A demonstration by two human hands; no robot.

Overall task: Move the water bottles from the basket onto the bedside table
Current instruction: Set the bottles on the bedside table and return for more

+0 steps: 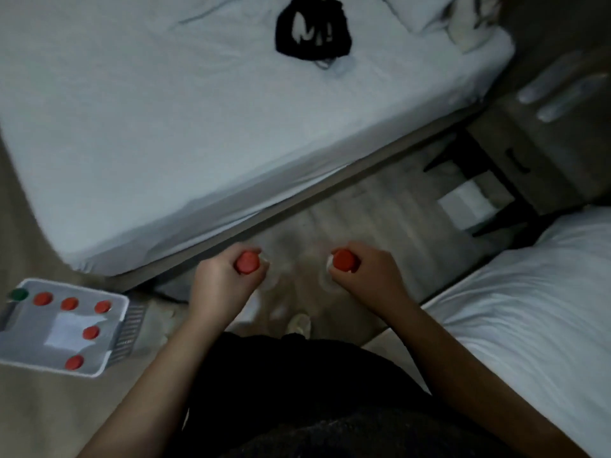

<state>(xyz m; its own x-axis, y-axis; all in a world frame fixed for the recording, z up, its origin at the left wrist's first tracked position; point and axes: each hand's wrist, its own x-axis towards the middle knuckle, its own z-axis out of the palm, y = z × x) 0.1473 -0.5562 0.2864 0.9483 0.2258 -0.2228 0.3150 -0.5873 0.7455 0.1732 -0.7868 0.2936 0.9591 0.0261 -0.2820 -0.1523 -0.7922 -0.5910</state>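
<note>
My left hand (221,281) grips a clear water bottle by the neck, its red cap (246,262) showing above my fingers. In my right hand (370,276) hangs a second bottle, held the same way under its red cap (344,260). Both bottles hang over the floor between two beds. The grey basket (123,328) sits on the floor at lower left with several red-capped bottles (69,303) and one green-capped bottle (19,294) standing in it. The bedside table (549,153) is at the upper right, with two clear bottles (558,94) lying blurred on its top.
A white bed (185,127) fills the upper left, with a black bag (312,31) on it. A second white bed (542,312) is at right. A narrow strip of floor (363,206) runs between them toward the table. A white sheet (468,203) lies under the table.
</note>
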